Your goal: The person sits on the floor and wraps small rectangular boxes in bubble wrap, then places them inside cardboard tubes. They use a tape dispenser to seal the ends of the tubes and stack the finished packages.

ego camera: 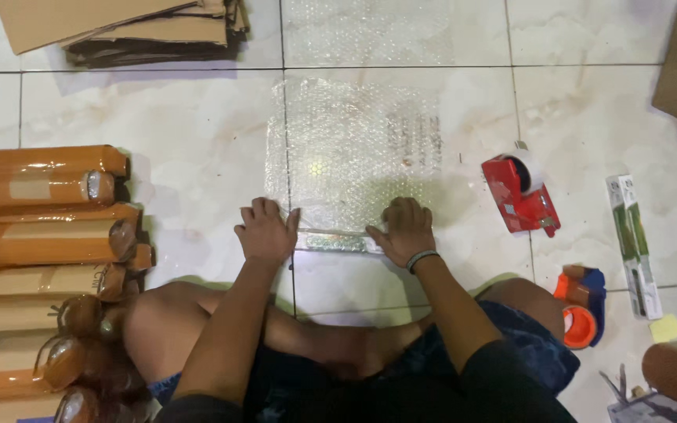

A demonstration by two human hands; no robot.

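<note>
Both hands press flat on the near edge of a bubble-wrap sheet (358, 157) that lies on the tiled floor (182, 125) in front of the seated person: the left hand (266, 232) is spread, palm down, on the sheet's near left corner, and the right hand (407, 229) lies likewise on its near right corner, so neither grips anything. Between them a thin tan strip (331, 232), perhaps tape or a folded edge, runs along that edge; I cannot tell which. The risk I see is slipping: the wrap is light and the glossy tile is slick, so uneven pressure from 1 hand could skew the sheet or crease it, and a fold could spring open if either palm lifts. The red tape dispenser (520, 192) stands just right of the sheet, near enough for an elbow to knock. An orange and blue dispenser (581, 305) sits by the right knee. Along the floor's left edge lies a stack of long packages wrapped in brown tape (41, 227), their ends rounded and shiny. At the far left corner rest flattened brown cardboard sheets (143, 27). Toward the right edge lies a narrow white and green box (633, 243), with a small yellow note (666, 328) beside its near end.
</note>
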